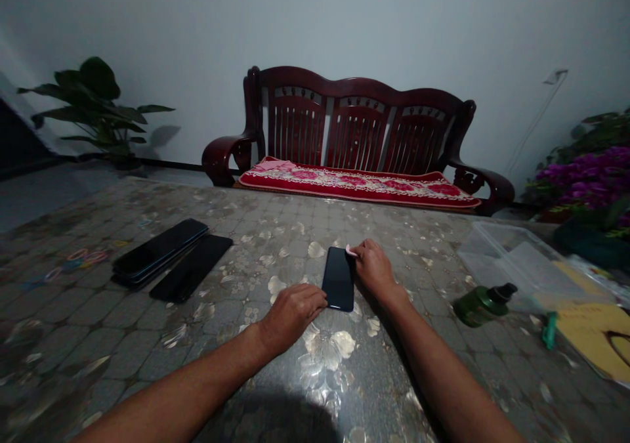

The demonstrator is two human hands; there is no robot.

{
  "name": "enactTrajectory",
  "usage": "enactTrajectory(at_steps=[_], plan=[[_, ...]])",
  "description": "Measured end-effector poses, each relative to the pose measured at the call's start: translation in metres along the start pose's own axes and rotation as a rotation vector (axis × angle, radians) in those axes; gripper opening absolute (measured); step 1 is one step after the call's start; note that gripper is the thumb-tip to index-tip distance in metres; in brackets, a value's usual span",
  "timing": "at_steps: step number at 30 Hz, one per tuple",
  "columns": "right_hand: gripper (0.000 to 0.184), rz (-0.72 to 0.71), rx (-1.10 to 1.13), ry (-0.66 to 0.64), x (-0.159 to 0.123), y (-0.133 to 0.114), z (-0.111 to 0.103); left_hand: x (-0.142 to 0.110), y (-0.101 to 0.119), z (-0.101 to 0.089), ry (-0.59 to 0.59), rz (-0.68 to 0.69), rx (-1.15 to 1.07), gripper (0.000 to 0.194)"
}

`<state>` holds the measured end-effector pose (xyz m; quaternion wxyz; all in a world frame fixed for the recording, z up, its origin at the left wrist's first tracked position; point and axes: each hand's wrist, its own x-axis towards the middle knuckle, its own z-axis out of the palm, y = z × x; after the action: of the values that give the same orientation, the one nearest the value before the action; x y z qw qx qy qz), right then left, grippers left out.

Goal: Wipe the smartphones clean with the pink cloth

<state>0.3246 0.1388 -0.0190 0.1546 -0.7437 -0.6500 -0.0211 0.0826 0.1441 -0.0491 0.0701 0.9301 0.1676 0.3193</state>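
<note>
A black smartphone (338,279) lies on the patterned tabletop in front of me, its dark screen facing up. My left hand (298,306) is at its lower left edge, fingers closed together and gripping that side. My right hand (371,266) is at the upper right corner, with a small pink, soft-looking piece (350,251) pinched between thumb and fingers. That piece touches the phone's corner; the fingers partly hide it. To the left lie a stack of dark phones (160,249) and one more flat black phone (191,269) beside it.
Colourful bands (86,257) lie at the far left. On the right are a green pump bottle (482,305), a clear plastic box (516,259), a small green object (550,330) and a yellow sheet (590,331). Behind the table stands a wooden bench (354,128).
</note>
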Motion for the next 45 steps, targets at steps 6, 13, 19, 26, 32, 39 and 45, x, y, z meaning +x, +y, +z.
enactTrajectory(at_steps=[6, 13, 19, 26, 32, 39, 45], plan=[[0.03, -0.035, -0.071, -0.054, 0.013, -0.016, -0.003, 0.0, 0.0, -0.001, -0.011, 0.005, -0.006, 0.011], [0.031, -0.203, -0.072, -0.107, 0.016, -0.028, -0.004, 0.0, 0.0, 0.0, -0.028, -0.018, 0.0, 0.011], [0.031, -0.249, -0.018, -0.072, 0.019, -0.032, -0.002, 0.0, -0.001, 0.001, -0.024, -0.029, 0.012, 0.012], [0.027, -0.501, 0.106, -0.059, -0.001, -0.03, -0.001, -0.001, -0.001, 0.001, -0.063, -0.056, 0.01, 0.012], [0.028, -0.542, 0.138, -0.052, -0.018, -0.03, -0.009, -0.002, -0.001, 0.0, -0.07, -0.054, 0.012, 0.01], [0.024, -0.548, 0.169, -0.038, -0.036, -0.024, -0.01, -0.002, -0.001, 0.002, -0.055, -0.042, 0.022, 0.012], [0.022, -0.266, 0.109, 0.094, -0.034, -0.007, 0.0, -0.001, 0.0, 0.0, -0.049, -0.034, 0.01, 0.011]])
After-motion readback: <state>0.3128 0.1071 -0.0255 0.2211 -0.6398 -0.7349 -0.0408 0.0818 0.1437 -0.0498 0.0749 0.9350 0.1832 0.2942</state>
